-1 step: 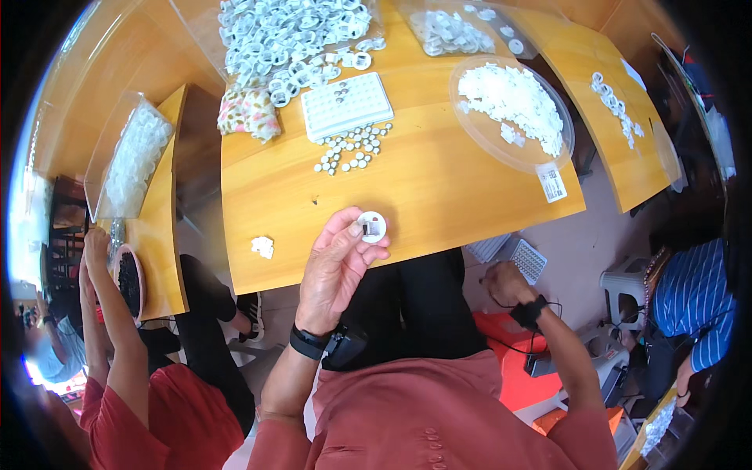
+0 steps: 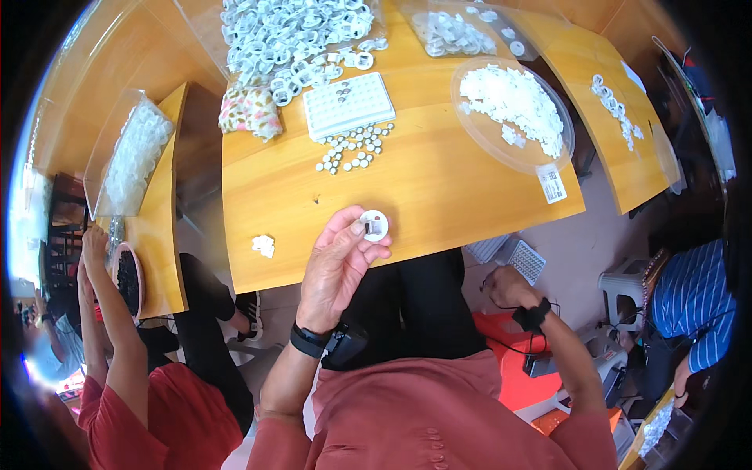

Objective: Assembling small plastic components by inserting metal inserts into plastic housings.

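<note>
My left hand (image 2: 338, 262) is raised over the table's near edge, pinching a small white round plastic housing (image 2: 376, 225) between thumb and fingers. A dark spot and a pale rectangular recess show in the housing's face. Off the table to the right, my right hand (image 2: 507, 287) is low, beside white gridded trays (image 2: 526, 262). Its fingers are curled, and what they hold, if anything, is hidden. Beyond my left hand, several small silver button cells (image 2: 356, 146) are scattered before a white gridded tray (image 2: 348, 107), with a few more on top.
White ring-shaped parts (image 2: 294, 35) are heaped at the back left, behind a patterned cloth pouch (image 2: 249, 113). A clear round tub (image 2: 462, 117) at right contains white pieces. White scraps (image 2: 264, 246) lie front left. Co-workers sit on both sides; a red stool (image 2: 513, 368) is beside me.
</note>
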A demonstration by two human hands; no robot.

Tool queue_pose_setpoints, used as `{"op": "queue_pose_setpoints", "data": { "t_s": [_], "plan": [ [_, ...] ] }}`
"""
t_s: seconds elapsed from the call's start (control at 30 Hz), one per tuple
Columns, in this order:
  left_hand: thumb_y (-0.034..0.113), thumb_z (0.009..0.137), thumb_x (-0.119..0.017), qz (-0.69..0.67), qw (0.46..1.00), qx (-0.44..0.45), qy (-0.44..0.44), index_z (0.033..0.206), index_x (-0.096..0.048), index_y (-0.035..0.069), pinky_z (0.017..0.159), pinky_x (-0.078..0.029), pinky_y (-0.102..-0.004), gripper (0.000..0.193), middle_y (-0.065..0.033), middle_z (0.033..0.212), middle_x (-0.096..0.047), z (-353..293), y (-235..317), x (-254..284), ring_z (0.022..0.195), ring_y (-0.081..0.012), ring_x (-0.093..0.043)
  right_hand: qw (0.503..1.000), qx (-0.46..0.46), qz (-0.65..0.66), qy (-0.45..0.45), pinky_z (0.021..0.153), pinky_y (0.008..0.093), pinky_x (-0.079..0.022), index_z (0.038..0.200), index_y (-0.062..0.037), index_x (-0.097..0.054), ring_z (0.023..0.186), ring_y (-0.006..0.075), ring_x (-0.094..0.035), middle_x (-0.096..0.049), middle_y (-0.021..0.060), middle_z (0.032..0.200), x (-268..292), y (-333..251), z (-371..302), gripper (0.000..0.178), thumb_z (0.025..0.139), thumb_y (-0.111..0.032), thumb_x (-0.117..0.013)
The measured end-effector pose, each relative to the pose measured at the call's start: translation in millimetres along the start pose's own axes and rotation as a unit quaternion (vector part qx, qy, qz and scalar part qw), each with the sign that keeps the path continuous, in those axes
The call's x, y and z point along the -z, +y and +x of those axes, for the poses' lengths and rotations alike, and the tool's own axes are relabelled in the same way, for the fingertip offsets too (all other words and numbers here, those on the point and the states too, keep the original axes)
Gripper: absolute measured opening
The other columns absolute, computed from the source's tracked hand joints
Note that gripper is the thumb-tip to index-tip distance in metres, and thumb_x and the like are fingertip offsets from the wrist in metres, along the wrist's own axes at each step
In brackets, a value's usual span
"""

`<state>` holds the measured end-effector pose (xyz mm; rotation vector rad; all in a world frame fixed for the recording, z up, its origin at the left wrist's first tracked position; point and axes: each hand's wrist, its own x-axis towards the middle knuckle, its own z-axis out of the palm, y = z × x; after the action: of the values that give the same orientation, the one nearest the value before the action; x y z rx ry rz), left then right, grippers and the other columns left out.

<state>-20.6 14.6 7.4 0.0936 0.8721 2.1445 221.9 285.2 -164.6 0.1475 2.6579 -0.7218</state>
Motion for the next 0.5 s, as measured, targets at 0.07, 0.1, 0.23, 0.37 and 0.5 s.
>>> {"op": "queue_pose_setpoints", "data": {
  "t_s": [0.07,0.1,0.23,0.37,0.5],
  "plan": [
    [0.011,0.093,-0.052,-0.001,1.000,0.013,-0.020,0.113,-0.052,0.001,0.075,-0.055,-0.0327,0.022,-0.0171,0.104,-0.062,5,-2,-1,0.087,-0.0238,-0.064,0.993,-0.024,0.063,-0.101,0.058,0.0361,-0.049,0.072,-0.0028,-0.063,0.062,0.0234,-0.065,-0.066,0.0109,0.069,70,-57,-14,0.020,0.078,-0.022,-0.066],
    [0.011,0.093,-0.052,-0.006,1.000,0.015,-0.021,0.113,-0.052,0.001,0.075,-0.055,-0.0327,0.022,-0.0171,0.104,-0.062,8,-4,-1,0.087,-0.0238,-0.064,0.970,-0.044,0.133,-0.199,0.053,0.0341,-0.049,0.072,-0.0032,-0.063,0.054,0.0202,-0.063,-0.064,0.0090,0.063,100,-82,-15,0.017,0.079,-0.018,-0.064],
    [0.013,0.093,-0.053,-0.018,0.999,0.013,-0.032,0.116,-0.048,0.002,0.073,-0.054,-0.0309,0.026,-0.0225,0.107,-0.059,12,-6,-3,0.086,-0.0229,-0.063,0.943,0.061,0.259,-0.200,0.048,0.0273,-0.046,0.074,-0.0025,-0.063,0.047,0.0143,-0.060,-0.061,0.0080,0.058,176,-152,-6,0.018,0.084,-0.017,-0.058],
    [0.013,0.093,-0.052,-0.017,0.999,0.005,-0.034,0.115,-0.048,0.001,0.073,-0.054,-0.0306,0.025,-0.0218,0.107,-0.060,13,-5,3,0.086,-0.0219,-0.062,0.969,0.110,0.213,0.059,0.053,0.0298,-0.047,0.079,-0.0015,-0.062,0.054,0.0197,-0.061,-0.062,0.0119,0.064,215,-194,43,0.014,0.082,-0.014,-0.058],
    [0.013,0.093,-0.052,-0.028,0.999,0.007,-0.033,0.113,-0.048,0.001,0.073,-0.054,-0.0301,0.024,-0.0201,0.106,-0.060,16,-6,6,0.086,-0.0212,-0.062,0.940,0.184,0.133,0.255,0.061,0.0353,-0.049,0.088,-0.0004,-0.064,0.066,0.0276,-0.064,-0.063,0.0163,0.072,243,-200,127,0.015,0.078,-0.011,-0.059]
  ]
}}
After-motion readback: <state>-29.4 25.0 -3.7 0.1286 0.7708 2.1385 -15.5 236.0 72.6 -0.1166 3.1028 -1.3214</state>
